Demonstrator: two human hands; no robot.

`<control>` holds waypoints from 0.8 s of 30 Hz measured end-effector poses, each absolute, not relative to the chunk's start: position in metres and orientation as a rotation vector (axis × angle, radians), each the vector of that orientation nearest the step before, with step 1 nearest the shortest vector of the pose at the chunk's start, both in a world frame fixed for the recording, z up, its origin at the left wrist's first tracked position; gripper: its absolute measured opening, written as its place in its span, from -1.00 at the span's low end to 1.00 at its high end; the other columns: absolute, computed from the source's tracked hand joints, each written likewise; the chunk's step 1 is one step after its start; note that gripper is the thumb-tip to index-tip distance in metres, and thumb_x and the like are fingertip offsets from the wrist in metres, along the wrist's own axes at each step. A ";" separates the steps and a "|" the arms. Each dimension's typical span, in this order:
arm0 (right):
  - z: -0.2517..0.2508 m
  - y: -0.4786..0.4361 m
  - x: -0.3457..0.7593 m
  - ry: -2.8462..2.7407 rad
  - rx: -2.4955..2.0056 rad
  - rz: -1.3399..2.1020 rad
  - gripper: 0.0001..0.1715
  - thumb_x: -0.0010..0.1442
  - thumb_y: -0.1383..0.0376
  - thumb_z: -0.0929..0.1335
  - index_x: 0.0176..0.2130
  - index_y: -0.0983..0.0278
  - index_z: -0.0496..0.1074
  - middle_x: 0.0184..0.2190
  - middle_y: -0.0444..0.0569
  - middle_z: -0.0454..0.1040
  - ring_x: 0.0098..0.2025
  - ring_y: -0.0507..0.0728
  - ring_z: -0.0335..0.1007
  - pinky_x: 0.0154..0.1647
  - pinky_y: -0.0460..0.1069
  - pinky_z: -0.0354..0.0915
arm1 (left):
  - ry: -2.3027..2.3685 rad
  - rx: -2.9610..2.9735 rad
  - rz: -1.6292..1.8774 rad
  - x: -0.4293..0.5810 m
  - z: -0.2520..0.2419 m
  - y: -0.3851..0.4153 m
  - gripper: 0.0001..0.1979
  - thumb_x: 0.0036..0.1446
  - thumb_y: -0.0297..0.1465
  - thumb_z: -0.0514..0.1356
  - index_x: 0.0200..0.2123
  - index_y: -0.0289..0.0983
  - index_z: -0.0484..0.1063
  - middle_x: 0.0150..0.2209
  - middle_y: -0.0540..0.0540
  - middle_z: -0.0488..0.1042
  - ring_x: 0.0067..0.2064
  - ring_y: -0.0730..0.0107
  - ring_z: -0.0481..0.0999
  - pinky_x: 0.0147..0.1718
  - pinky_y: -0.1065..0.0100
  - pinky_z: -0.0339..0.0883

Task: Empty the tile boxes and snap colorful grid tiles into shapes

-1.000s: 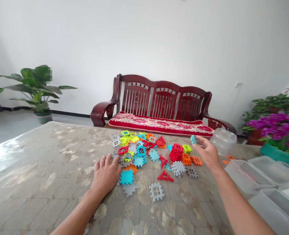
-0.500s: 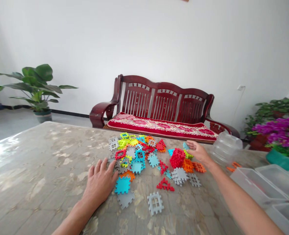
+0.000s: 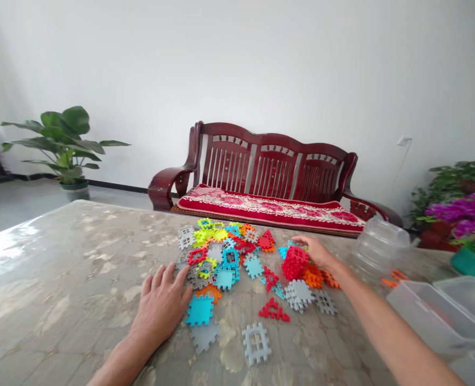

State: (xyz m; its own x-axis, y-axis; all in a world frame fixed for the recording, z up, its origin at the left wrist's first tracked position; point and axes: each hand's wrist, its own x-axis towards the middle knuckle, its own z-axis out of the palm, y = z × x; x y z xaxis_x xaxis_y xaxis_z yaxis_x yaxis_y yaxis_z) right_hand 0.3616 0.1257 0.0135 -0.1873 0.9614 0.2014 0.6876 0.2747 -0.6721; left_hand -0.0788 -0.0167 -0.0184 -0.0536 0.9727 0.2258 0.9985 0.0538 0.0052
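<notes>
My left hand (image 3: 163, 300) lies flat on the table with its fingers spread. Its fingertips are at the left edge of a pile of interlocking plastic tiles, beside a dark grey tile (image 3: 200, 277). A blue square tile (image 3: 200, 310) lies just right of its thumb. Behind a stack of red tiles (image 3: 295, 263), my right hand (image 3: 317, 252) is closed around a light blue tile (image 3: 289, 245), low over other blue ones. Its lower fingers are partly hidden. Orange tiles (image 3: 313, 276) sit under that hand, and a grey stack (image 3: 299, 295) is nearer to me.
A grey window tile (image 3: 256, 344) and a red triangular tile (image 3: 274, 310) lie at the front. Clear plastic containers (image 3: 382, 249) and open translucent boxes (image 3: 426, 313) stand at the right, with orange pieces (image 3: 394, 277) beside them. A wooden bench (image 3: 253, 161) stands beyond the table.
My right hand has moved left and slightly down with the light blue tile, to the blue tiles behind the red stack. My left hand stays in place. The view has shifted slightly.
</notes>
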 end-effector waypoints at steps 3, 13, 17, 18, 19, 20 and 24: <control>0.014 0.126 0.360 -1.970 -1.466 0.605 -0.48 -0.09 0.25 0.47 -0.08 0.28 0.58 -0.08 0.13 0.61 -0.04 0.31 0.53 0.10 0.23 0.37 | -2.154 -2.054 -0.261 -0.079 -0.018 -0.017 -0.53 0.29 -0.28 0.02 0.22 -0.16 0.38 0.26 -0.27 0.32 0.30 -0.09 0.22 0.25 -0.09 0.04; 0.015 0.132 0.355 -1.905 -1.470 0.585 -0.52 -0.16 0.35 0.46 -0.15 0.28 0.60 -0.13 0.10 0.63 -0.07 0.29 0.55 0.08 0.21 0.38 | -2.176 -2.059 -0.230 -0.078 -0.015 -0.017 -0.52 0.29 -0.27 0.01 0.24 -0.15 0.36 0.28 -0.27 0.30 0.31 -0.09 0.21 0.25 -0.09 0.04; 0.018 0.129 0.366 -1.688 -1.470 0.488 -0.64 -0.15 0.39 0.39 -0.26 0.25 0.59 -0.21 0.03 0.65 -0.14 0.26 0.58 0.07 0.20 0.40 | -2.185 -2.052 -0.195 -0.077 -0.012 -0.018 -0.52 0.30 -0.27 0.00 0.25 -0.13 0.35 0.28 -0.24 0.30 0.32 -0.06 0.21 0.26 -0.07 0.04; 0.021 0.128 0.367 -1.660 -1.471 0.472 -0.67 -0.12 0.38 0.38 -0.28 0.24 0.59 -0.23 0.02 0.65 -0.14 0.25 0.58 0.06 0.19 0.40 | -2.183 -2.053 -0.192 -0.077 -0.012 -0.018 -0.52 0.30 -0.27 0.00 0.25 -0.13 0.35 0.28 -0.24 0.30 0.32 -0.06 0.21 0.26 -0.06 0.03; 0.024 0.125 0.367 -1.638 -1.469 0.457 -0.70 -0.09 0.35 0.37 -0.28 0.23 0.58 -0.23 0.02 0.65 -0.15 0.24 0.58 0.05 0.19 0.41 | -2.181 -2.053 -0.193 -0.077 -0.012 -0.018 -0.52 0.30 -0.26 0.00 0.25 -0.14 0.35 0.28 -0.25 0.30 0.32 -0.07 0.21 0.26 -0.07 0.03; 0.027 0.121 0.365 -1.616 -1.454 0.440 -0.72 -0.05 0.32 0.36 -0.27 0.23 0.57 -0.23 0.03 0.65 -0.15 0.23 0.58 0.04 0.17 0.42 | -2.179 -2.054 -0.196 -0.077 -0.012 -0.018 -0.52 0.30 -0.26 0.00 0.24 -0.14 0.35 0.28 -0.25 0.30 0.32 -0.07 0.21 0.26 -0.07 0.03; 0.038 0.089 0.328 -1.548 -1.277 0.403 -0.70 0.07 0.20 0.36 -0.20 0.27 0.55 -0.20 0.06 0.64 -0.16 0.21 0.56 -0.03 0.12 0.44 | -2.186 -2.054 -0.230 -0.077 -0.012 -0.019 -0.53 0.30 -0.26 0.01 0.24 -0.14 0.35 0.28 -0.24 0.30 0.32 -0.06 0.19 0.26 -0.06 0.00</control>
State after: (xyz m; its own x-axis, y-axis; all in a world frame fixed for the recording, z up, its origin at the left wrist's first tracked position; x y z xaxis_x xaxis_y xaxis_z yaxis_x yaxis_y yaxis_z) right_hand 0.3277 0.0890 0.0376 0.1092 0.8631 0.4930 0.5136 0.3756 -0.7714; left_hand -0.0765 -0.0190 -0.0120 -0.0628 0.9777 0.2005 0.9980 0.0600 0.0203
